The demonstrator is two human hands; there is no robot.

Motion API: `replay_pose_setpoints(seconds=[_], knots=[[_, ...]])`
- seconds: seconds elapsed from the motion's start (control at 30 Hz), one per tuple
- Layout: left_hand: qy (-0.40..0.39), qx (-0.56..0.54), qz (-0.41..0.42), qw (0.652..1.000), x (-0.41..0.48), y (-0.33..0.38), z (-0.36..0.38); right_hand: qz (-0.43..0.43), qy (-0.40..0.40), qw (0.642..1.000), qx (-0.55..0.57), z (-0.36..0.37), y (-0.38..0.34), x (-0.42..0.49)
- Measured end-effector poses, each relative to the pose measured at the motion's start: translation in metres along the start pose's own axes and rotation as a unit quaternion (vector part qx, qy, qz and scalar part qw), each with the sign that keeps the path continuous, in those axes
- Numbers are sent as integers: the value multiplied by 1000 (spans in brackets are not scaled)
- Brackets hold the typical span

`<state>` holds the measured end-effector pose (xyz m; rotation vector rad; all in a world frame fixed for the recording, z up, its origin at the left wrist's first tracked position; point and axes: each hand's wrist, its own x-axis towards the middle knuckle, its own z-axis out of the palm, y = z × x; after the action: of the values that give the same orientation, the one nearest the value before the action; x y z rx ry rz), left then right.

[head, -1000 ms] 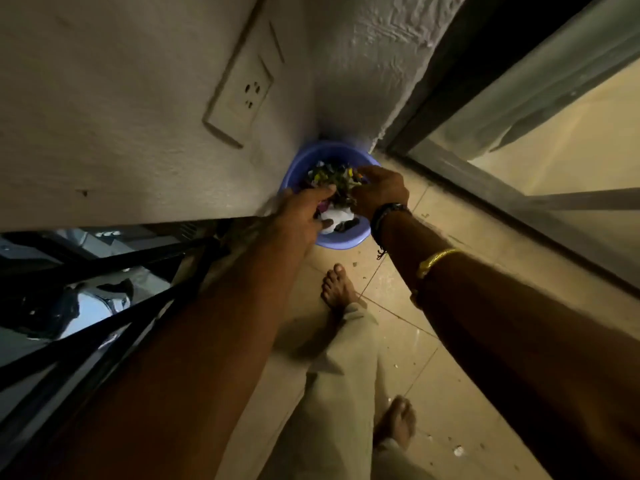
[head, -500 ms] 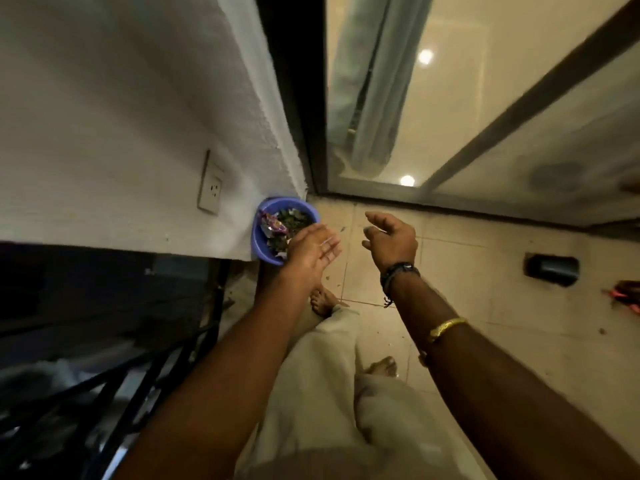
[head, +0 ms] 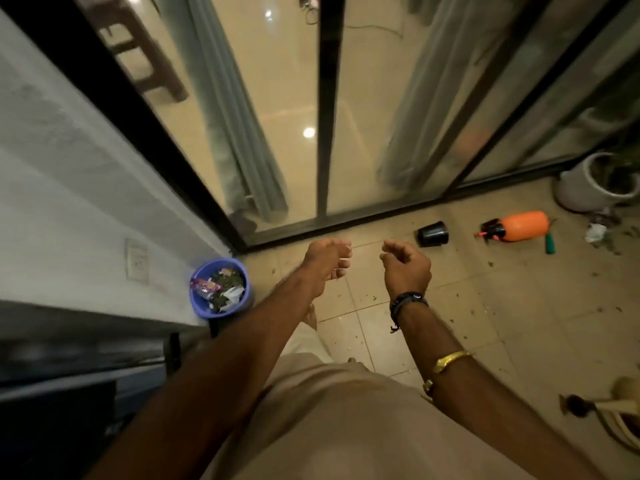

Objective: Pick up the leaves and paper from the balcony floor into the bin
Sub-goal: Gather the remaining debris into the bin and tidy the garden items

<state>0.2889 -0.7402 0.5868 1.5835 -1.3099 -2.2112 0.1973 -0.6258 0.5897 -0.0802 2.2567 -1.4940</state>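
The blue bin (head: 202, 273) stands on the floor in the corner by the white wall, holding leaves, white paper and a coloured wrapper. My left hand (head: 325, 263) hovers to the right of the bin, fingers loosely curled and holding nothing. My right hand (head: 407, 268) hangs beside it, also loosely curled and empty. Small leaf bits (head: 485, 308) are scattered over the beige tiles to the right. A crumpled white paper (head: 595, 232) lies among dry leaves near the far right pot.
A tipped black pot (head: 433, 233) and an orange spray bottle (head: 519, 226) lie by the glass sliding door (head: 325, 133). A white planter (head: 588, 183) stands at the far right. A cream watering can (head: 620, 407) sits at the lower right. A dark railing (head: 104, 358) runs along the left.
Both hands have lifted out of the bin and moved right, away from it, now empty. The view has swung right and risen, showing more balcony floor.
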Motion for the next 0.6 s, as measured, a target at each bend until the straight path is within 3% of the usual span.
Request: replay_pose_setpoints(seconds=[0.1,0.2,0.33,0.6], knots=[[-45,99,36,993,7,14,40,13,55,998,5,-33,-2,17],[-104,234,83,963,22,30,80,23,115,993,12,-65,-5,40],[-184,374,149,897,51,56,134,43,203,978,4,-104,-14,68],[-335,528,247,740,76,80,275,92,339,936,-7,-180,-2,118]])
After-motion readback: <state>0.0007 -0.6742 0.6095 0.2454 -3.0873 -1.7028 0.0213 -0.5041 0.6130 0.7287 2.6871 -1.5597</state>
